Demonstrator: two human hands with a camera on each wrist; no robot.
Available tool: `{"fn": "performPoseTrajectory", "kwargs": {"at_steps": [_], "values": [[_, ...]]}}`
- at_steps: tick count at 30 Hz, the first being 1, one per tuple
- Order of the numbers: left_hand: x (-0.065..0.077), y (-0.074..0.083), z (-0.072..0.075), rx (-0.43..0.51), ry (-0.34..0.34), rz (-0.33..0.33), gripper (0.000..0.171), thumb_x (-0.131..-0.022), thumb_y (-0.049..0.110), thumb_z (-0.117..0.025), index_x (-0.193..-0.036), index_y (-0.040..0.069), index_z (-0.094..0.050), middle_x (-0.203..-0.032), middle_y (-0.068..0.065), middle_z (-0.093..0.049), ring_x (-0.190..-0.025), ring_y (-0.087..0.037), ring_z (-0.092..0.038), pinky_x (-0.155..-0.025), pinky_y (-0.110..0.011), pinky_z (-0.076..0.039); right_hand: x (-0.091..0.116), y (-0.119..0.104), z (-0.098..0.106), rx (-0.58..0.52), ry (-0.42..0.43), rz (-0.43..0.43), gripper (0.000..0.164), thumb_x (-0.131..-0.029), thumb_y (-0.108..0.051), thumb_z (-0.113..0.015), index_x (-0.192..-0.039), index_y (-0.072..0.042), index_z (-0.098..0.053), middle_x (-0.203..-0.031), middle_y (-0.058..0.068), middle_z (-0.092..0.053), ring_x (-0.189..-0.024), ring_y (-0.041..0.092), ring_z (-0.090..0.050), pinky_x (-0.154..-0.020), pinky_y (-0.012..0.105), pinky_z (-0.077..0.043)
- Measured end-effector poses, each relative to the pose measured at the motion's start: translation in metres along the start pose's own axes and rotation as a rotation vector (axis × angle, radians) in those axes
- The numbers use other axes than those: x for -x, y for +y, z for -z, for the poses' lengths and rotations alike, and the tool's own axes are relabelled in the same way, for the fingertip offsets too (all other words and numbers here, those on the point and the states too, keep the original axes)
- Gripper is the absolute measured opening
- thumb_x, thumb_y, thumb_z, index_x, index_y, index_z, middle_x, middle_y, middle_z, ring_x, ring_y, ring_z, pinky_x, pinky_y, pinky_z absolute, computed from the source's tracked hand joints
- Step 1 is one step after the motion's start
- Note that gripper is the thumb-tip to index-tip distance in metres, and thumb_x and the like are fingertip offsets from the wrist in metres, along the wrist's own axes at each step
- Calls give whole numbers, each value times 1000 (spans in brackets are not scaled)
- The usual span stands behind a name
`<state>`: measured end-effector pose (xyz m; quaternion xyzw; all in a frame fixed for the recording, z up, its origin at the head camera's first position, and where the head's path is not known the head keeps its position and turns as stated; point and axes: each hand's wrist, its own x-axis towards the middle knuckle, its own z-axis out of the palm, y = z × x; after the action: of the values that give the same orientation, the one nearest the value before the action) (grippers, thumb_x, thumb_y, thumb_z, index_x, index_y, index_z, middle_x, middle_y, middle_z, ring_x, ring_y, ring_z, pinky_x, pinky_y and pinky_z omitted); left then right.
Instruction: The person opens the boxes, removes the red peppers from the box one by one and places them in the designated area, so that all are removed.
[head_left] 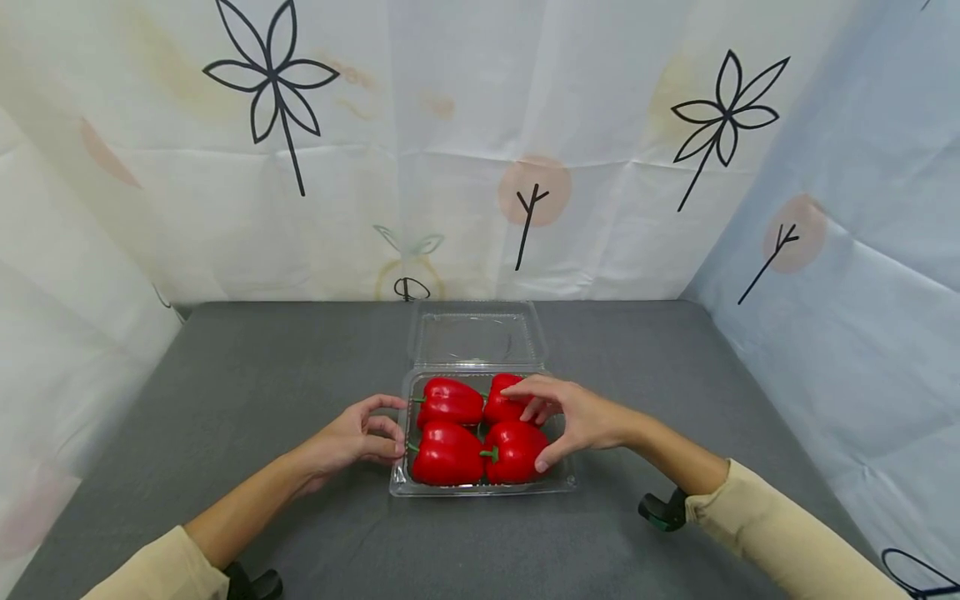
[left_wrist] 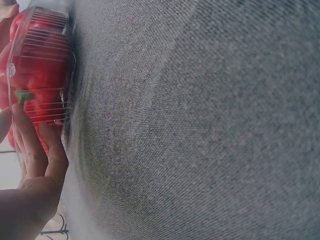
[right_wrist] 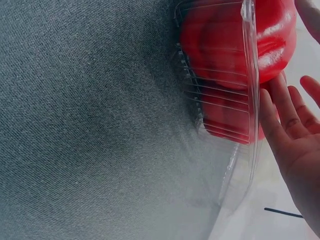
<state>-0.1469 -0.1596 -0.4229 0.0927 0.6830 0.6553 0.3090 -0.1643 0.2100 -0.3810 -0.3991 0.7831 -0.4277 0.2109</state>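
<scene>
A clear hinged plastic container (head_left: 483, 492) lies with its lid (head_left: 478, 333) folded back, and red bell peppers sit in it in two rows. My left hand (head_left: 363, 433) is at the container's left rim, its fingertips touching the plastic wall beside the green-stemmed left front pepper (head_left: 447, 454). Over the right side, my right hand (head_left: 581, 417) spreads loosely around the right front pepper (head_left: 513, 454), thumb near its right side. One raised finger partly covers the right back pepper (head_left: 501, 407). The left back pepper (head_left: 450, 402) is uncovered.
A grey cloth-covered table (head_left: 300, 358) surrounds the container. White printed cloth (head_left: 465, 108) hangs behind it and at both sides. Dark wrist straps (head_left: 663, 510) show below the sleeves.
</scene>
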Motion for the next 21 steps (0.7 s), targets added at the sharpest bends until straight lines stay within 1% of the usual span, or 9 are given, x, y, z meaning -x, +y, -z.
{"fn": "performPoseTrajectory", "kwargs": {"at_steps": [4, 9, 15, 21], "values": [[0, 1, 0, -2, -2, 0, 66, -90, 9, -70, -142, -2, -31, -91, -7, -67, -82, -21, -66, -84, -37, -57, -2, 1, 0, 16, -19, -3, 81, -77, -18, -86, -145, -4, -44, -140, 12, -47, -106, 23, -61, -90, 40, -54], [-1, 0, 1, -4, -3, 3, 67, -90, 9, -70, -143, -2, -31, -91, -7, -67, -82, -21, -66, -85, -37, -57, -3, 0, 0, 63, -28, -43, 81, -76, -20, -87, -145, -6, -46, -137, 10, -46, -103, 21, -59, -90, 39, -54], [-2, -3, 2, 0, -13, -3, 68, -90, 10, -71, -144, -2, -31, -91, -7, -67, -81, -21, -66, -85, -37, -57, -6, -2, -1, 49, -44, -88, 81, -76, -21, -87, -145, -8, -46, -138, 8, -42, -105, 22, -57, -91, 40, -53], [-3, -4, 2, 12, -22, -4, 68, -90, 9, -70, -144, -3, -30, -90, -6, -67, -81, -19, -66, -85, -36, -57, -8, -4, -1, 57, -57, -121, 81, -74, -20, -86, -144, -10, -48, -135, 6, -41, -105, 22, -55, -87, 40, -54]]}}
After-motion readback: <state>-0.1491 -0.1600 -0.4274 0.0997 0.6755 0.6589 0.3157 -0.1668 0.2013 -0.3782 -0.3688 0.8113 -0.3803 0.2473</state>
